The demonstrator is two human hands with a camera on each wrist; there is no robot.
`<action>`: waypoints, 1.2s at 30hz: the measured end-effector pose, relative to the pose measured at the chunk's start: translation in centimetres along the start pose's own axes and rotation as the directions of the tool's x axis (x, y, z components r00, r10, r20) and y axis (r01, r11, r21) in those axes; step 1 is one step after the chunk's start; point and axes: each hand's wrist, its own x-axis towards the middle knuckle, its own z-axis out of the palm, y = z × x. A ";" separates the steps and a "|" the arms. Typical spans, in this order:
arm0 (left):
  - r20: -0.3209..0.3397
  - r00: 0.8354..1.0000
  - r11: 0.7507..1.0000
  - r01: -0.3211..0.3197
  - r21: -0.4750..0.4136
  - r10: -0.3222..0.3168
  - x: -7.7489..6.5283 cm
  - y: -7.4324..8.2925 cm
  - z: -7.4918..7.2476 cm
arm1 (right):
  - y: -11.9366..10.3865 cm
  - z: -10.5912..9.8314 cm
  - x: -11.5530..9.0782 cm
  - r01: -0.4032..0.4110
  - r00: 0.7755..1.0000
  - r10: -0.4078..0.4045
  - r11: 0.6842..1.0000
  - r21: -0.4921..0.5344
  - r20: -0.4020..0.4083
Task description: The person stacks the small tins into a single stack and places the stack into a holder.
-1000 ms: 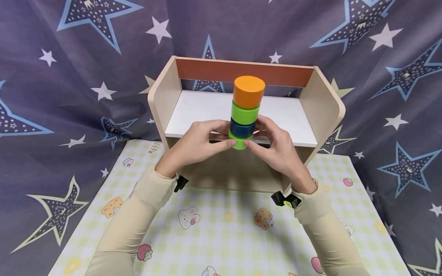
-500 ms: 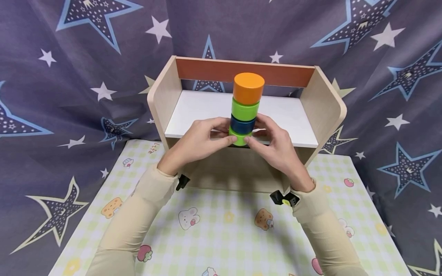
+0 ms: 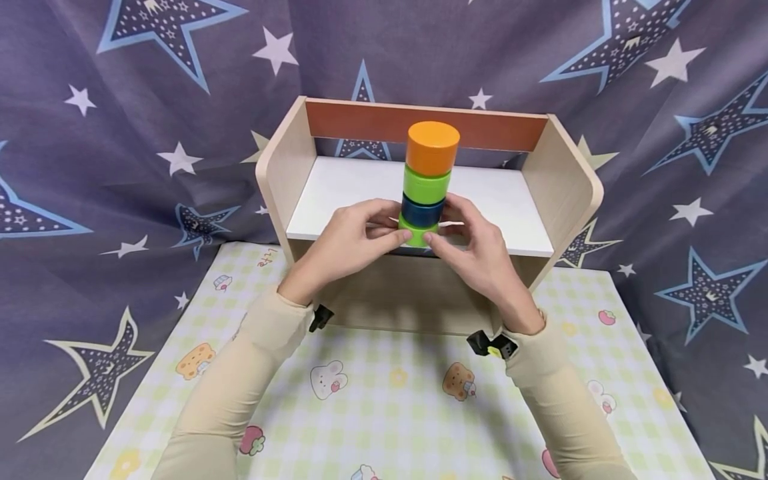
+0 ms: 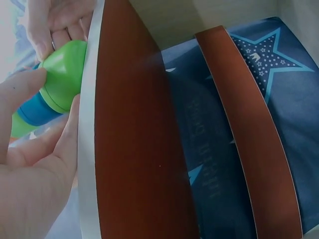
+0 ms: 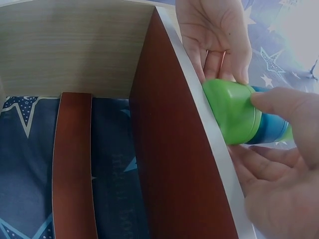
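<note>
A stack of round blocks or cups stands upright between my hands in the head view: an orange piece (image 3: 433, 148) on top, a light green one (image 3: 426, 185) below it, then a dark blue one (image 3: 423, 211), and a green piece (image 3: 418, 235) at the bottom. My left hand (image 3: 354, 243) pinches the bottom green piece from the left, thumb in front. From the other side my right hand (image 3: 477, 250) does the same. In both wrist views the green base (image 4: 65, 74) overlaps the shelf's white front edge (image 5: 207, 119).
A wooden shelf unit has a white upper board (image 3: 354, 180), pale side panels (image 3: 564, 177) and a reddish back rail (image 3: 372, 120). It stands on a checked tablecloth (image 3: 390, 413). Behind hangs a star-patterned curtain (image 3: 198, 133).
Both hands have moved the stack slightly forward and up in the head view, so its base now overlaps the shelf's front edge. Both grips stay the same.
</note>
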 end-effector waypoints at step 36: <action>-0.088 0.994 0.990 0.046 -0.133 -0.058 -0.3 -0.2 0.6 | 0.1 0.4 0.1 -0.053 0.994 0.054 0.999 0.015 -0.097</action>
